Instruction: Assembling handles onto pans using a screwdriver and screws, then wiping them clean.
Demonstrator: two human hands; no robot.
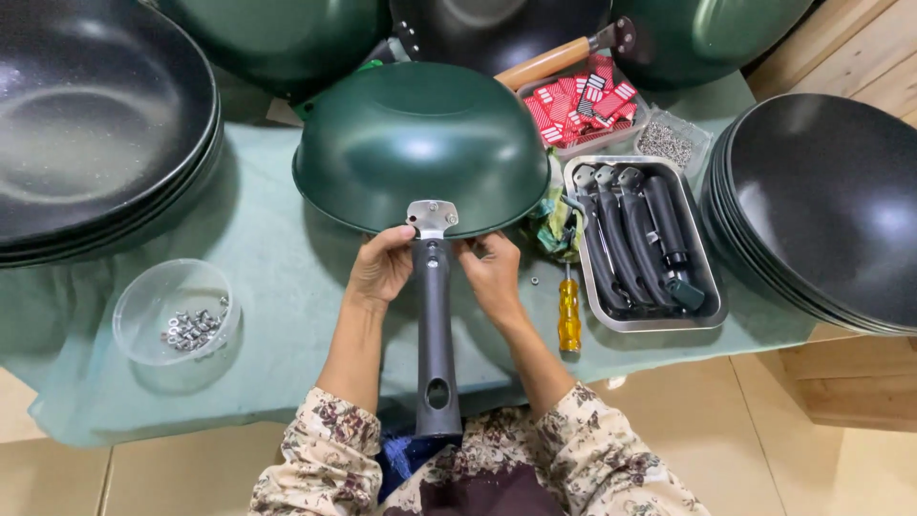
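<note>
Nearest the camera, a long dark grey metal handle (pixel 437 334) is pinched between left hand (pixel 380 268) and right hand (pixel 494 275), steadied against the upturned green wok (pixel 420 143) just beyond the fingertips.

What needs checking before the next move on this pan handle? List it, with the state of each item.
1. Green pan upside down, steady on the cloth: ok.
2. Metal bracket seated against the pan rim: ok.
3. Left hand and right hand both at the black handle: ok.
4. Fasteners tight in the bracket: cannot tell.
5. Yellow screwdriver close by the right hand: ok.
6. Nuts in the clear bowl: ok.
</note>
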